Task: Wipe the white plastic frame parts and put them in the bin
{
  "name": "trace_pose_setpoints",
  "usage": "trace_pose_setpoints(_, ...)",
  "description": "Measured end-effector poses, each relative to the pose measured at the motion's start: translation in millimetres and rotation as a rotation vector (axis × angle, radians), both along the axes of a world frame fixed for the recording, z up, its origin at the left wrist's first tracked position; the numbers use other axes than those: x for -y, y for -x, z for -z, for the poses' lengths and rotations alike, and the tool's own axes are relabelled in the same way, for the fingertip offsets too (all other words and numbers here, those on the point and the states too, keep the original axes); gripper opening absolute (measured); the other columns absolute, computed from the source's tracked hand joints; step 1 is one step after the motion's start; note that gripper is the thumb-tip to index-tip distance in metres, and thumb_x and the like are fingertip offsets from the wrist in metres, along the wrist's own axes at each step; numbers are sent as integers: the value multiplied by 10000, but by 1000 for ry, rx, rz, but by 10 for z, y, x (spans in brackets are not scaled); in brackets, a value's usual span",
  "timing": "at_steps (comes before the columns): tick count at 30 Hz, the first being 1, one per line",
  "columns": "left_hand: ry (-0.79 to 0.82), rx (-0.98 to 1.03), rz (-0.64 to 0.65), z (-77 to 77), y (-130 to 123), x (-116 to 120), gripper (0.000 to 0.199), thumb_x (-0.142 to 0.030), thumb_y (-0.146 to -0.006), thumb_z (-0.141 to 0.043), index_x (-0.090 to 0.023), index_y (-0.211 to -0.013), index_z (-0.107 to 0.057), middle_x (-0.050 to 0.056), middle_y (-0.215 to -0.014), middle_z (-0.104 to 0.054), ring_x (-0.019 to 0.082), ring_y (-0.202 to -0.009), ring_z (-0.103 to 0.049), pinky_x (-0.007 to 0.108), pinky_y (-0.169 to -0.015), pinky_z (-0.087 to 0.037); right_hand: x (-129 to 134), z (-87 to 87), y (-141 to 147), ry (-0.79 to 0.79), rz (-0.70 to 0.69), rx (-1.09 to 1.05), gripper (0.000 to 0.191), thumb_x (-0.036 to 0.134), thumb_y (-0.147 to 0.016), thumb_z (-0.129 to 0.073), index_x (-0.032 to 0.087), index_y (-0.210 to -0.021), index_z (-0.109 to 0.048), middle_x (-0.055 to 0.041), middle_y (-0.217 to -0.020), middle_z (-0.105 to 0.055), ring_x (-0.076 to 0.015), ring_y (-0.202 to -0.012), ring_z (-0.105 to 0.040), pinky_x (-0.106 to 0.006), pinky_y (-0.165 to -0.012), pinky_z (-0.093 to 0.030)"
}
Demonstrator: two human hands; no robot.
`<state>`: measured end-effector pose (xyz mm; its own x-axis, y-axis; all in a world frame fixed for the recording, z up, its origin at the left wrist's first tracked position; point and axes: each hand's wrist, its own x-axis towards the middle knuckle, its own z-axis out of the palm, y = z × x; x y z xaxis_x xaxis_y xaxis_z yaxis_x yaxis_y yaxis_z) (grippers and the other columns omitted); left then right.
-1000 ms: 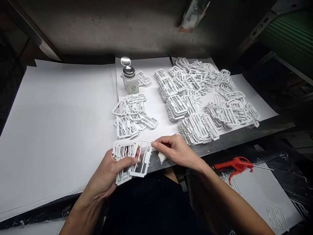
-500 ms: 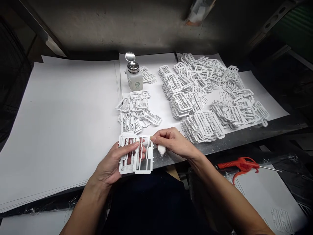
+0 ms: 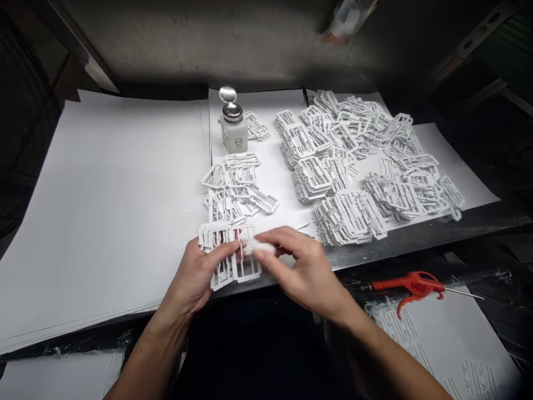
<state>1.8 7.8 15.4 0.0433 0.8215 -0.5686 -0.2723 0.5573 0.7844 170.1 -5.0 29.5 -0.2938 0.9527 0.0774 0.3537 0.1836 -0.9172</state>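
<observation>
the left hand (image 3: 194, 275) is closed loosely around a small stack of white plastic sprue frames (image 3: 214, 229), its fingers lying across the front of the stack, which sits just above the front edge of the bench (image 3: 400, 241), near the middle of the view. the right hand (image 3: 303, 266) is drawn narrow, pinching a wad of cotton (image 3: 259, 248) against the stack. the frames look light and stiff, but their thin bars could snap if twisted, and a stack like this could slip apart, so the outer rails look like the safest place to hold. the cotton looks soft and easily squashed.

at upper centre stands a pump dispenser bottle (image 3: 233, 130) with its metal lid flipped open. below it lies a loose pile of frames (image 3: 237, 191), and larger heaps (image 3: 333, 161) spread toward the upper right. a large sheet of white paper (image 3: 104, 211) covers the bench on the left. at lower right, beyond the bench edge, lies a red air blow gun (image 3: 410, 283).
</observation>
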Motion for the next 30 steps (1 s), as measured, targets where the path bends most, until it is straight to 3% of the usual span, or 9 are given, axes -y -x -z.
trace_pose_setpoints(5, -18, -80, -103, -11, -10, 9, 222, -237, -628, -736, -113, -787, -643, 44, -673, -651, 172, -604, -615, 246, -545, -500, 269, 87, 89, -82, -234, 181, 137, 137, -911, -472, 118, -1002, -573, -73, -920, -547, -169, -832, -533, -256, -751, -421)
trace_pose_setpoints(10, -11, -106, -147, -31, 23, 9, 240, -256, -627, -737, -102, -790, -651, 56, -667, -658, 181, -576, -619, 276, -552, -517, 248, 140, -102, -28, -79, 293, 115, 175, -919, -476, 160, -941, -587, -35, -854, -544, -145, -735, -518, -244, -687, -389)
trace_pose_setpoints(13, -3, -78, -152, -27, 31, 19, 260, -255, -636, -733, -102, -829, -652, 61, -685, -661, 193, -601, -625, 298, -565, -524, 211, 166, -104, 106, -34, 283, 203, 261, -949, -471, 168, -815, -591, 6, -714, -525, -119, -648, -485, -223, -620, -355)
trace_pose_setpoints(18, 6, 20, -118, 22, 40, 56, 287, -249, -643, -735, -107, -874, -644, 54, -731, -655, 182, -647, -617, 291, -596, -515, 207, 213, 3, 401, -138, 44, 329, 379, -960, -439, 164, -730, -532, 49, -578, -421, -79, -498, -364, -183, -462, -276)
trace_pose_setpoints(20, -20, 28, -118, 52, 44, 65, 330, -240, -645, -739, -130, -939, -637, 48, -804, -658, 176, -716, -618, 281, -653, -506, 191, 196, -2, 319, -75, 59, 307, 342, -951, -454, 158, -714, -522, 50, -571, -404, -77, -493, -349, -187, -466, -270)
trace_pose_setpoints(23, -39, 25, -122, 90, 24, 71, 406, -248, -652, -741, -167, -1029, -614, 48, -901, -657, 178, -820, -611, 273, -727, -484, 144, 135, -16, 20, -24, 258, 269, 248, -913, -485, 147, -664, -491, 39, -576, -408, -84, -504, -351, -214, -506, -263)
trace_pose_setpoints(27, -51, 77, -63, 100, -68, 91, 336, -328, -711, -687, -133, -978, -626, 71, -895, -656, 175, -829, -601, 272, -746, -475, 103, 54, 83, -269, -235, 560, 195, 172, -889, -475, 145, -697, -500, 4, -647, -468, -117, -543, -415, -249, -514, -239)
trace_pose_setpoints(30, -54, 120, -74, 78, -109, 117, 288, -304, -717, -682, -119, -932, -637, 59, -828, -653, 156, -805, -598, 245, -743, -478, 76, -3, 162, -295, -407, 658, 159, 197, -890, -519, 147, -739, -526, -13, -700, -526, -136, -569, -472, -247, -499, -233)
